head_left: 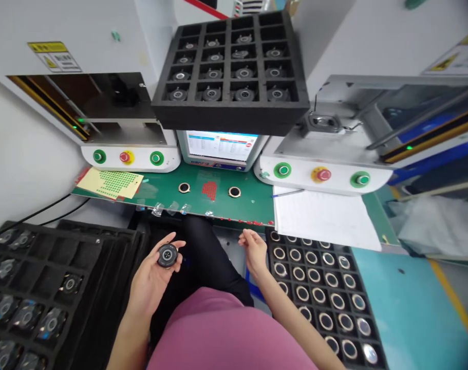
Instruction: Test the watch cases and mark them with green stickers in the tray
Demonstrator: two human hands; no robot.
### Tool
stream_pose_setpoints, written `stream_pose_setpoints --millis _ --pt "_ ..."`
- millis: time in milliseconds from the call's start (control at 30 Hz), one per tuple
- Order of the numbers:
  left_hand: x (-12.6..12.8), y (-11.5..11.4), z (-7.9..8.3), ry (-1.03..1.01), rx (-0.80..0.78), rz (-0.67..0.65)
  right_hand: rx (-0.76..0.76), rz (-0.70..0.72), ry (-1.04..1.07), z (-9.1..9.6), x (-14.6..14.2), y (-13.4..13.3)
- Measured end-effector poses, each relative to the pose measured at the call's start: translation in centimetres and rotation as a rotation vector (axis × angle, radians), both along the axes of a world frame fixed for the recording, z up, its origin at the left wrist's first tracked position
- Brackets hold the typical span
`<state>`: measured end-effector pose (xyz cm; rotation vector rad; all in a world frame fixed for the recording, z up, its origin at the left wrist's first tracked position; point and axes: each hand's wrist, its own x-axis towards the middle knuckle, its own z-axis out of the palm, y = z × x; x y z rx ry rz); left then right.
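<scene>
"Left hand (151,282)?"
"Gripping a round black part (167,255) by its edge, face up, presumably keeping the face clear."
"Right hand (256,252)?"
"Fingertips closing together near the foam tray (288,262), showing nothing held. Beyond, two gold-rimmed discs (234,192) are lying apart on the green bench (253,210), likely for reach."

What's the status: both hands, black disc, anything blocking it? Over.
Left hand holding black disc. Right hand curled, nothing visible in it. Black disc's top uncovered, nothing seen blocking.
</scene>
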<state>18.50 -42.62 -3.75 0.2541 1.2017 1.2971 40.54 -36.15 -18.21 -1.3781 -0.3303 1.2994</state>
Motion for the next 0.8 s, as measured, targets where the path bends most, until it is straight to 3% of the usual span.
stream_pose_setpoints --millis 233,433,633,800 --pt "0.0 0.4 -0.2 0.065 -0.025 -0.014 -0.088 -0.184 -0.011 -2.5 1.1 1.7" --pt "0.1 0.5 -0.6 0.069 -0.056 0.000 -0.180 -0.182 -0.093 -4.0 2.2 2.6" --pt "0.2 0.5 -0.8 0.054 -0.039 -0.014 -0.148 -0.059 -0.312 -4.7 2.7 2.1" --pt "-0.2 0.4 -0.7 0.048 -0.020 -0.020 0.067 0.222 -0.707 -3.0 2.5 1.1"
